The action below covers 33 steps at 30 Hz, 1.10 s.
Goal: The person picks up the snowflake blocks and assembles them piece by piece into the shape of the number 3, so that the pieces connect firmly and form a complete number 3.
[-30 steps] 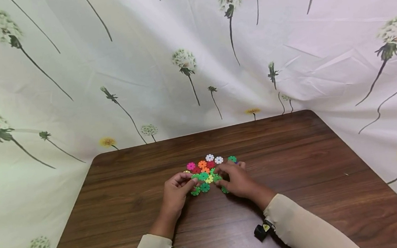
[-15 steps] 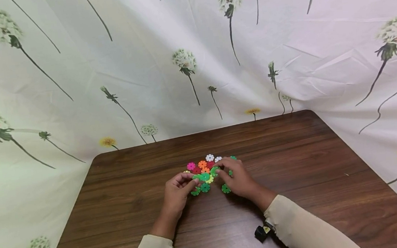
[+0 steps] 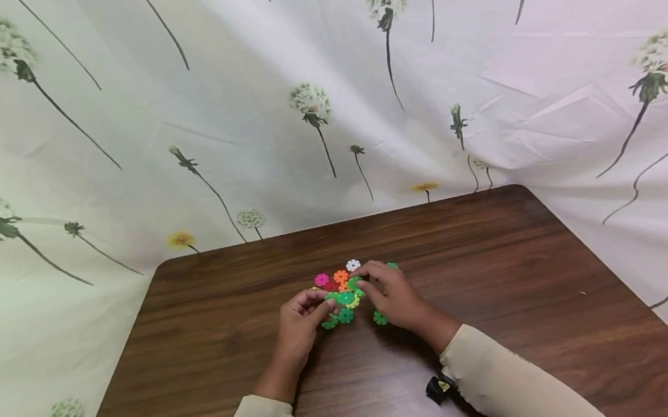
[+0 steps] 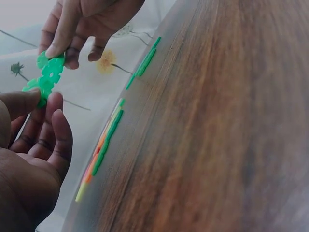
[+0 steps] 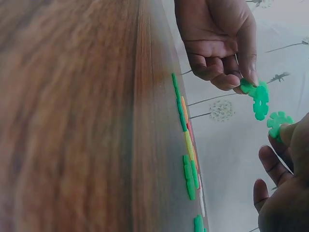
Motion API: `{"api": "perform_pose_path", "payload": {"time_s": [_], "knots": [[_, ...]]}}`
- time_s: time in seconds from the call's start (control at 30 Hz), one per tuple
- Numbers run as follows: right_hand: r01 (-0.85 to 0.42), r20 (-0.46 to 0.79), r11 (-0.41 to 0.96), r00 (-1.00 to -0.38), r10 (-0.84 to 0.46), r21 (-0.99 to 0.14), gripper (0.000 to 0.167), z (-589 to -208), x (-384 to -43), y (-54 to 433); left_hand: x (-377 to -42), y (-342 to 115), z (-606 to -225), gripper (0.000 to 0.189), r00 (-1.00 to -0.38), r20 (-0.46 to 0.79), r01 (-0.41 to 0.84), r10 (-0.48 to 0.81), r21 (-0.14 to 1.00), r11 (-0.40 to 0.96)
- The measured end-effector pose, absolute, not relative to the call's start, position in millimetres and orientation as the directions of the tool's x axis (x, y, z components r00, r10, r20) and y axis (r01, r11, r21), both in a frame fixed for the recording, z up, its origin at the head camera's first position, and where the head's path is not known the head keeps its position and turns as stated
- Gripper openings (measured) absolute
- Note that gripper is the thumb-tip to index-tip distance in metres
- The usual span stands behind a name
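My left hand [image 3: 298,320] pinches two joined green notched snowflake discs [image 5: 260,102] between thumb and fingers, held above the table. My right hand [image 3: 398,297] pinches a single green notched disc [image 5: 278,123] by its edge. In the right wrist view a small gap shows between that disc and the joined pair. From the left wrist view the green pieces [image 4: 50,72] overlap, so contact is hard to judge there. Below and beyond both hands lie loose discs, among them a pink disc [image 3: 321,279], an orange disc [image 3: 341,276] and a white disc [image 3: 353,265].
A brown wooden table [image 3: 215,354] carries the spread of flat discs. Nearest me lie a dark green disc [image 3: 346,315] and, further right, another green disc [image 3: 380,317]. Behind the table hangs a white cloth [image 3: 240,110] printed with dandelions.
My right hand has picked up a green disc from the right side of the spread and moved left with it, close to the joined pair. The left hand has stayed nearly still.
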State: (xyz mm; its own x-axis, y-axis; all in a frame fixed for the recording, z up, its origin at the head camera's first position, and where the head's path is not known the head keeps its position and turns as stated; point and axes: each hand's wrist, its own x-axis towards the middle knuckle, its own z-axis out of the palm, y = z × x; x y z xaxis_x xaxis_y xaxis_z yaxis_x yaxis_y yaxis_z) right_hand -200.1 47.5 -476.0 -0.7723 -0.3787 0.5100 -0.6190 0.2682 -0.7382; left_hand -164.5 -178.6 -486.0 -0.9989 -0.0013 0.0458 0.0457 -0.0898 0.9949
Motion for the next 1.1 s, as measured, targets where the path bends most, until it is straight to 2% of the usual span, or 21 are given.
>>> {"api": "perform_pose_path", "payload": {"time_s": [0.17, 0.4, 0.77, 1.1], "knots": [[-0.582, 0.488, 0.250, -0.799, -0.352, -0.774, 0.014, -474, -200, 44, -164, -177, -486, 0.017, -0.999, 0.032, 0.031, 0.006, 0.995, -0.092], [-0.535, 0.422, 0.248, -0.819, -0.389, -0.808, 0.017, -468, -198, 38, -163, -177, -487, 0.018, -0.999, 0.046, 0.045, 0.006, 0.994, -0.104], [-0.551, 0.458, 0.234, -0.816, -0.353, -0.801, 0.015, -472, -199, 38, -164, -180, -489, 0.016, -0.999, 0.039, 0.040, -0.009, 0.993, -0.115], [-0.532, 0.440, 0.230, -0.826, -0.351, -0.815, 0.016, -467, -196, 38, -164, -179, -486, 0.017, -1.000, 0.027, 0.026, 0.013, 0.992, -0.121]]}}
